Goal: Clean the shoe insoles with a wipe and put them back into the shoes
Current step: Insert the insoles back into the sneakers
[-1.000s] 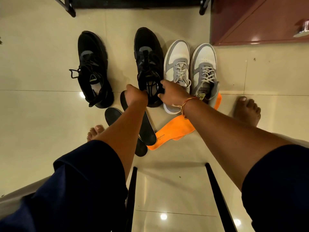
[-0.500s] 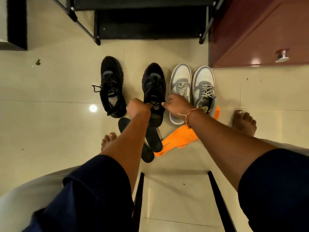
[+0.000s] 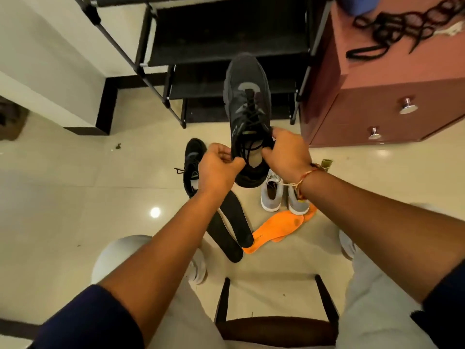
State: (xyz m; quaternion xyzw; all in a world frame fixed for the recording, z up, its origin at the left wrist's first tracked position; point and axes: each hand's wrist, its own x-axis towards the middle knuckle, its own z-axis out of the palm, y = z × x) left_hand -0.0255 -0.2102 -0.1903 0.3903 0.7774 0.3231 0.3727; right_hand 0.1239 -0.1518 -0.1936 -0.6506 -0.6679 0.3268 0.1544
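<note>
Seen from the head, the black insoles [image 3: 237,220] and orange insoles [image 3: 276,229] are lying out on the floor [image 3: 75,197], under the arms. No wipe is showing, so I think the cleaning and putting back are waiting. Both hands are holding one black shoe [image 3: 247,114] up in the air. The left hand [image 3: 219,170] is pinching its left rim and the right hand [image 3: 286,154] is gripping its right rim.

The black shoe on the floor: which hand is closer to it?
Left. The left hand grips the lifted shoe at its collar, just beside and above the black shoe on the floor; the right hand grips the collar's other side, over the grey sneakers.
</note>
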